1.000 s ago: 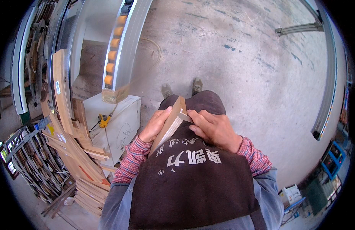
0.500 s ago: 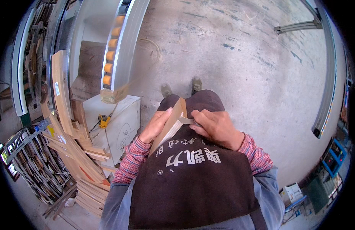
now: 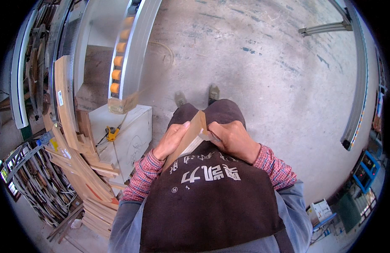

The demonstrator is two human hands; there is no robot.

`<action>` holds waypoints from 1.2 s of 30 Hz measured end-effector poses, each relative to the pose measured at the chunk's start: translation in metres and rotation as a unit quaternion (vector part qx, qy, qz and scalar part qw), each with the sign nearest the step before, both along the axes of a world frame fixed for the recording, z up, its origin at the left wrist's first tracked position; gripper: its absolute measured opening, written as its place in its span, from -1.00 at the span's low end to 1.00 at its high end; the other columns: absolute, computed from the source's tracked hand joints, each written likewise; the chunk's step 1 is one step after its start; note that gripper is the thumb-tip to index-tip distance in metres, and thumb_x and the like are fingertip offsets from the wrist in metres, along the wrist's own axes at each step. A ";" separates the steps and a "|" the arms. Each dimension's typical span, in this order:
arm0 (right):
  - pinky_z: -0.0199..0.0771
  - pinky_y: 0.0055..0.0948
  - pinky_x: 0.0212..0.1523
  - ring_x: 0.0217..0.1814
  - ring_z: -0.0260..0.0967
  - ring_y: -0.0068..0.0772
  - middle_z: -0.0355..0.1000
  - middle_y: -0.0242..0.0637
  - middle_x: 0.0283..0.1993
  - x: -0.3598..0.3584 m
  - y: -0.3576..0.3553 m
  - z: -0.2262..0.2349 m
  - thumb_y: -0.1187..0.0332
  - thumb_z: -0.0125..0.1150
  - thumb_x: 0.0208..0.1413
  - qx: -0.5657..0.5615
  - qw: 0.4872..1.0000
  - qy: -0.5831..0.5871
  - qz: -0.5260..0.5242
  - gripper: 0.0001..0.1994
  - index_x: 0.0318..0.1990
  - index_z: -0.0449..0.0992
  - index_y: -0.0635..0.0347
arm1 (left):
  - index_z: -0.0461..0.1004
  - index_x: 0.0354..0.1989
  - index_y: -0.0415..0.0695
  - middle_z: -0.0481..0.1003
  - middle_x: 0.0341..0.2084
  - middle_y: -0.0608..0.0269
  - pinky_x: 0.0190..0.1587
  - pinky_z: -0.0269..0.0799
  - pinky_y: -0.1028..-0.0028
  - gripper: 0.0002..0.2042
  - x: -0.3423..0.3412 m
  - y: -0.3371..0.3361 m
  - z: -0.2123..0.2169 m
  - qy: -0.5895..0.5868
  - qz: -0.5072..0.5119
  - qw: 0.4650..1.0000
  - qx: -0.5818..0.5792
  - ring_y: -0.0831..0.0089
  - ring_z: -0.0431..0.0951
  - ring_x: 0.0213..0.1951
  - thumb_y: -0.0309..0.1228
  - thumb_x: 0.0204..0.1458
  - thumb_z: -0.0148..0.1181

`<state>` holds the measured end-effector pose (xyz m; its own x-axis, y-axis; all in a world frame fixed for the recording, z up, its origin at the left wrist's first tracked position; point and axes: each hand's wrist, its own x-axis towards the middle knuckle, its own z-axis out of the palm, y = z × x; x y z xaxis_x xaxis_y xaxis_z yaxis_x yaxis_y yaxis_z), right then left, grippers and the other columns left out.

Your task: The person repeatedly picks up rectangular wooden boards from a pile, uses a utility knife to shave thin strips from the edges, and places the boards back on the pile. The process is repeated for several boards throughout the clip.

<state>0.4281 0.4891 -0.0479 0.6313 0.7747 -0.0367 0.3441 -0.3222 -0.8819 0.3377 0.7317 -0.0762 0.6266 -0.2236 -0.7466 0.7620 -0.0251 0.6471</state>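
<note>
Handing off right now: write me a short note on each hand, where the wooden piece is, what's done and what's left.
Left hand: grips the left side of the wooden board, held tilted against the dark apron at waist height.
Right hand: closed around a small tool, too hidden to identify, pressed to the board's upper right edge.
Nearby: stacked curved wooden parts at left, a white cabinet with a yellow tool on top, and a roller conveyor.
Done: board picked up and braced.
Left: the edge work appears under way; its extent cannot be told.
</note>
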 end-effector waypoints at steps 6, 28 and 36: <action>0.41 -0.09 -0.50 -0.51 0.45 0.10 0.43 -0.04 -0.55 -0.006 0.000 -0.017 0.38 0.23 0.20 -0.015 1.000 0.003 -0.006 -0.86 -0.29 0.39 0.21 | 0.60 -0.20 -0.34 0.58 -0.42 0.39 -0.26 0.42 0.52 -0.46 -0.002 -0.001 -0.004 -0.003 0.007 1.000 0.003 0.70 0.46 -0.35 -0.06 0.43 -0.14; 0.43 -0.07 -0.42 -0.41 0.47 0.15 0.44 -0.02 -0.48 0.032 -0.004 0.031 -0.01 0.25 0.24 0.004 0.992 0.124 0.006 -0.60 -0.23 0.41 0.20 | 0.58 -0.33 -0.26 0.56 -0.48 0.42 -0.36 0.39 0.57 -0.50 0.025 0.011 -0.004 -0.076 0.105 0.992 0.004 0.72 0.46 -0.44 -0.10 0.44 -0.14; 0.46 -0.19 -0.49 -0.49 0.49 -0.03 0.47 -0.18 -0.52 0.037 0.003 0.041 -0.09 0.16 0.25 0.002 0.995 0.055 0.083 -0.55 -0.28 0.40 0.18 | 0.56 -0.37 -0.26 0.53 -0.52 0.44 -0.41 0.36 0.56 -0.50 0.028 0.013 0.009 -0.102 0.097 0.989 0.045 0.74 0.44 -0.44 -0.10 0.43 -0.11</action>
